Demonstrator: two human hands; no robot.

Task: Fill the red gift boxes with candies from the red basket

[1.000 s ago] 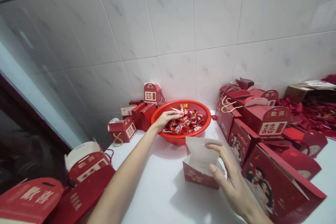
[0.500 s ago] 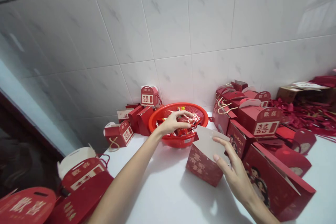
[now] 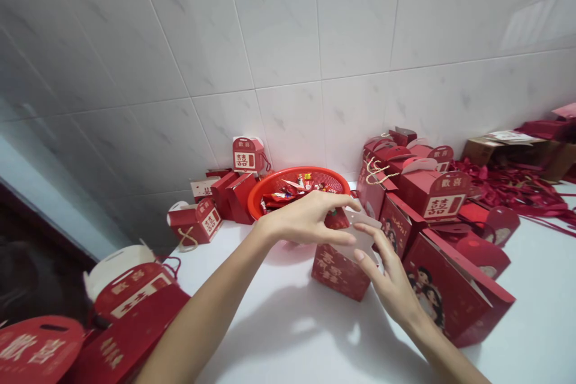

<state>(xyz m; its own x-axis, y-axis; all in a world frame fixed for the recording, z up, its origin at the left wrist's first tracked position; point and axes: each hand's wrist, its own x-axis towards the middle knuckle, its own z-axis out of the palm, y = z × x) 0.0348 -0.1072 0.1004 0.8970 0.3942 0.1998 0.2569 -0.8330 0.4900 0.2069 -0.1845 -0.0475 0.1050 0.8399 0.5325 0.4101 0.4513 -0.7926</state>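
Observation:
My left hand (image 3: 310,219) hovers over the open top of a red gift box (image 3: 339,279), palm down. Between its thumb and fingers shows a small red wrapped candy (image 3: 337,219), partly hidden. My right hand (image 3: 387,270) is at the box's right side, with thumb and fingers curved around its upper edge by the pale inner flap (image 3: 366,219). The box stands upright on the white table (image 3: 288,336). Just behind my left hand is a red plastic basket (image 3: 297,175) with wrapped candies (image 3: 288,191) in it.
Several red boxes (image 3: 443,201) crowd the right side, with a tall red box (image 3: 454,288) near my right forearm. More boxes stand at left (image 3: 198,222) and front left (image 3: 130,306). Red ribbons (image 3: 495,183) lie at far right by a cardboard box (image 3: 508,150). A tiled wall (image 3: 288,42) closes the back.
My left hand has moved from above the candy basket toward me and right, over the box opening. My right hand stays at the box. The view has shifted slightly.

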